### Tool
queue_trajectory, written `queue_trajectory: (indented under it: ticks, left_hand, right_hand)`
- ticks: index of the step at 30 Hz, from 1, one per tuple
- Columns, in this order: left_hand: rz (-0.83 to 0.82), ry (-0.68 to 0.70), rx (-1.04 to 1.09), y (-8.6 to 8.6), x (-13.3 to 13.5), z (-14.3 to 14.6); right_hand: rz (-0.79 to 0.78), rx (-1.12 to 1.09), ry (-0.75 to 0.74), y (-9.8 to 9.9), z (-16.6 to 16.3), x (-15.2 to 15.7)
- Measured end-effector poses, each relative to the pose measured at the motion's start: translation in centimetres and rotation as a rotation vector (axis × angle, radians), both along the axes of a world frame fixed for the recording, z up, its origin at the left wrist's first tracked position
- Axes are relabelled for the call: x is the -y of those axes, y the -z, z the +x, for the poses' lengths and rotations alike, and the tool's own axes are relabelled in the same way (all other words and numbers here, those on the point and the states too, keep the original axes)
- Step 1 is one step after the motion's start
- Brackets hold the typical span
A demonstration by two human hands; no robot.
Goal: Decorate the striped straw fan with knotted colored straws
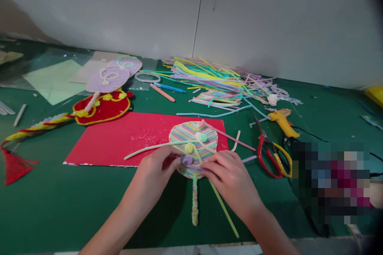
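Note:
A round fan of pastel striped pipe cleaners lies partly over the red board, its twisted handle toward me. My left hand pinches a coiled purple pipe cleaner at the fan's lower left. The fingers of my right hand are closed on the purple strand that runs from the coil across the fan. Above them on the fan are a yellow coil and a mint coil. Loose tails in pale green, pink and yellow-green stick out past the fan's edge.
Scissors and a yellow glue gun with a black cord lie right. A pile of pipe cleaners is against the wall. Left are the red board, a red fan with tassel and lilac ovals.

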State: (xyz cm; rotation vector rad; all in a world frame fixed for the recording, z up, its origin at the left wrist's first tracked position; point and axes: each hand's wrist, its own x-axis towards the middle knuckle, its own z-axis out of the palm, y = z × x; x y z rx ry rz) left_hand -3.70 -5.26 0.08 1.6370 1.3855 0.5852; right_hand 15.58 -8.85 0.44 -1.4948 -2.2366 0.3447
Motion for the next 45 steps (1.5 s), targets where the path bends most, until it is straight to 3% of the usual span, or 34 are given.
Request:
queue_trajectory:
  ticks: [5, 11, 15, 19, 30, 38, 45]
  left_hand:
    - [0.174, 0.048, -0.139, -1.0, -0.7, -0.2]
    - [0.327, 0.174, -0.313, -2.3, -3.9, 0.7]
    - [0.359, 0.234, -0.267, -1.0, -6.2, 1.9]
    - [0.278, 0.248, -0.166, 0.7, -7.4, 3.0]
    - [0.111, 0.149, 0.047, 1.3, -7.1, 2.8]
    - [0.280, 0.122, -0.063, 1.5, -6.6, 2.4]
    - [0.299, 0.157, -0.101, 1.6, -6.8, 2.3]
  right_hand:
    - [0.048, -0.008, 0.067, -0.9, 1.2, -0.4]
    - [-0.007, -0.009, 0.175, -1.4, 2.4, -3.1]
    - [-0.020, -0.117, 0.216, 0.1, 1.5, -5.0]
    - [-0.013, -0.204, 0.227, 1.7, 0.7, -5.7]
    - [-0.062, -0.367, 0.253, 2.2, 1.0, -5.7]
    - [-0.063, -0.352, 0.285, 2.4, 0.9, -5.6]
    - [-0.020, -0.329, 0.275, 2.4, 1.0, -5.7]
